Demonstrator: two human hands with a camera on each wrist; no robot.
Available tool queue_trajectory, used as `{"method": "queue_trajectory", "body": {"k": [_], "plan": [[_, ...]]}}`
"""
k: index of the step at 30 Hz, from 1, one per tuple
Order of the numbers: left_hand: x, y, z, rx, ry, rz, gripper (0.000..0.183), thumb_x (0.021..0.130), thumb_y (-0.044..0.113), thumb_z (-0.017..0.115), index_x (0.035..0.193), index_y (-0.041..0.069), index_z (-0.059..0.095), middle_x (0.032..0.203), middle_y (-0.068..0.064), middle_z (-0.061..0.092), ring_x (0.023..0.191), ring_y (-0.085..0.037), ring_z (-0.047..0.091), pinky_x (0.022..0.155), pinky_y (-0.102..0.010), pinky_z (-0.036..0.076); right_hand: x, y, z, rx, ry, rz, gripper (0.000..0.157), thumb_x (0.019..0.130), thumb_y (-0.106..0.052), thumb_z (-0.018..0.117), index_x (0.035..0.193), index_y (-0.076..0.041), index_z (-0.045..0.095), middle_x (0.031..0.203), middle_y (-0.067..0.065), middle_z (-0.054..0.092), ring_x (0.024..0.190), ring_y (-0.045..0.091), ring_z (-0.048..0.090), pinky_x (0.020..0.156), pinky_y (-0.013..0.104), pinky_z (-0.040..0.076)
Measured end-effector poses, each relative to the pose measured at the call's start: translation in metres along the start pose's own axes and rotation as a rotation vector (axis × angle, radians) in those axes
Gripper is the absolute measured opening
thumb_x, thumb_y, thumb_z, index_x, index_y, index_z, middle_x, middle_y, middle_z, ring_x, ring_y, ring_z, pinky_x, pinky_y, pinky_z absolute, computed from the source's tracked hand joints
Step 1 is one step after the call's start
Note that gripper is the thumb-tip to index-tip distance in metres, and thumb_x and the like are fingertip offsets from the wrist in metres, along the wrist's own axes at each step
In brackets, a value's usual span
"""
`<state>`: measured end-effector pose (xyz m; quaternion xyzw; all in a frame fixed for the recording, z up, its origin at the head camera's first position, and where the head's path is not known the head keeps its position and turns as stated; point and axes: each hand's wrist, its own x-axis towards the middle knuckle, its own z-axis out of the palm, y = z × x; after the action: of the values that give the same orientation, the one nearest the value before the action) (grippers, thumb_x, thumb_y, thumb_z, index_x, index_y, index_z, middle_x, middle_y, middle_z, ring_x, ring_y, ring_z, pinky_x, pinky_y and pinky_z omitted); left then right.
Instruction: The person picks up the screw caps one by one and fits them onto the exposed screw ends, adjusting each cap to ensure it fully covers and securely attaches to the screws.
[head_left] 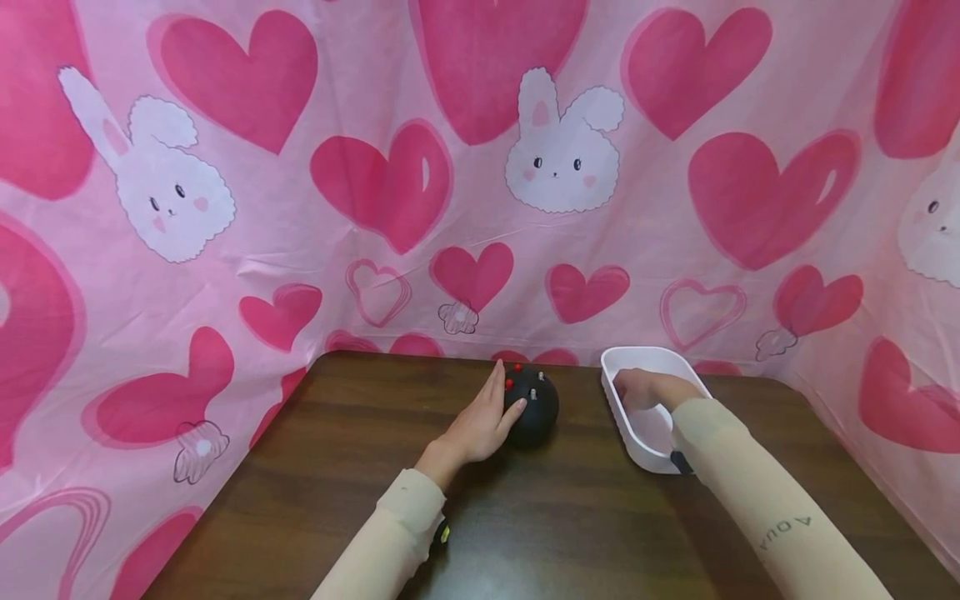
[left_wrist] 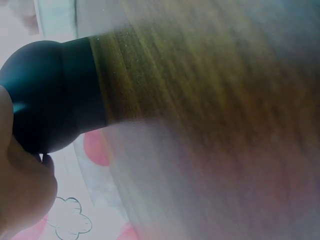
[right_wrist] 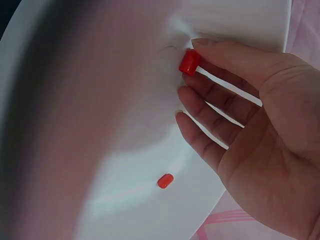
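Observation:
A black ball-shaped object (head_left: 542, 425) stands on the table, with small red pieces (head_left: 510, 384) and bare silvery posts (head_left: 533, 394) on its top. In the left wrist view it has a rounded body and a cylindrical base. My left hand (head_left: 476, 425) rests against its left side, fingers straight, thumb on the near side. Inside a white plastic basket (head_left: 626, 433), my right hand (right_wrist: 270, 100) pinches a small red cylindrical cap (right_wrist: 189, 61) between thumb and fingers. Another red cap (right_wrist: 165, 181) lies on the basket floor.
The brown wooden table (head_left: 525, 533) extends below and around the ball and basket. Behind and on both sides hangs a pink cloth (head_left: 480, 208) with hearts and rabbits, close to the table's edges. The basket stands to the right of the ball.

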<state>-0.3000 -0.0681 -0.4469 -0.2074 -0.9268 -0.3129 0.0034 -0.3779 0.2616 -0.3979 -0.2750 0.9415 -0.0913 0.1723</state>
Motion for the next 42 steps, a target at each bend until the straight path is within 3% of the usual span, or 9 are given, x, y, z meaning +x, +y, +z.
{"method": "queue_trajectory", "body": {"k": [10, 16, 19, 31, 42], "plan": [[-0.002, 0.001, 0.0, -0.01, 0.002, -0.001, 0.09, 0.103, 0.064, 0.037, 0.165, 0.012, -0.002, 0.173, -0.001, 0.001, 0.158, -0.02, 0.011, 0.124, -0.045, 0.023, 0.003, 0.001, 0.005, 0.017, 0.003, 0.023, 0.014, 0.077, 0.003, 0.072, 0.086, -0.006, 0.067, 0.079, 0.002, 0.06, 0.075, 0.017, 0.054, 0.073, 0.03, 0.049], [0.0, 0.001, 0.001, 0.009, 0.001, 0.021, 0.09, 0.104, 0.063, 0.035, 0.165, 0.01, -0.004, 0.173, -0.005, 0.0, 0.158, -0.023, 0.011, 0.124, -0.045, 0.021, -0.004, 0.005, 0.005, 0.188, -0.114, 0.053, 0.008, 0.083, 0.003, 0.066, 0.085, -0.003, 0.071, 0.076, 0.003, 0.067, 0.072, 0.017, 0.063, 0.073, 0.036, 0.058], [0.002, 0.001, 0.002, 0.016, -0.001, 0.02, 0.089, 0.104, 0.064, 0.034, 0.165, 0.011, -0.006, 0.173, -0.005, -0.001, 0.158, -0.021, 0.01, 0.125, -0.043, 0.02, -0.008, 0.009, 0.003, 0.268, -0.131, 0.053, 0.009, 0.085, 0.001, 0.064, 0.084, -0.001, 0.073, 0.078, 0.006, 0.071, 0.075, 0.019, 0.067, 0.077, 0.04, 0.06], [0.004, -0.001, 0.002, 0.02, 0.016, 0.027, 0.09, 0.104, 0.063, 0.035, 0.165, 0.009, -0.003, 0.173, -0.005, -0.001, 0.158, -0.024, 0.011, 0.124, -0.044, 0.021, -0.019, 0.03, -0.01, 0.464, -0.027, -0.061, 0.014, 0.094, -0.007, 0.066, 0.096, 0.002, 0.077, 0.084, 0.009, 0.072, 0.08, 0.015, 0.063, 0.079, 0.032, 0.057], [0.002, 0.002, 0.002, 0.033, 0.025, 0.019, 0.088, 0.105, 0.062, 0.034, 0.165, 0.01, -0.003, 0.173, -0.006, 0.0, 0.158, -0.021, 0.009, 0.125, -0.041, 0.019, -0.029, 0.023, -0.016, 0.526, 0.102, -0.119, 0.013, 0.093, -0.003, 0.065, 0.098, 0.005, 0.075, 0.087, 0.013, 0.072, 0.085, 0.02, 0.065, 0.081, 0.031, 0.057]]}}
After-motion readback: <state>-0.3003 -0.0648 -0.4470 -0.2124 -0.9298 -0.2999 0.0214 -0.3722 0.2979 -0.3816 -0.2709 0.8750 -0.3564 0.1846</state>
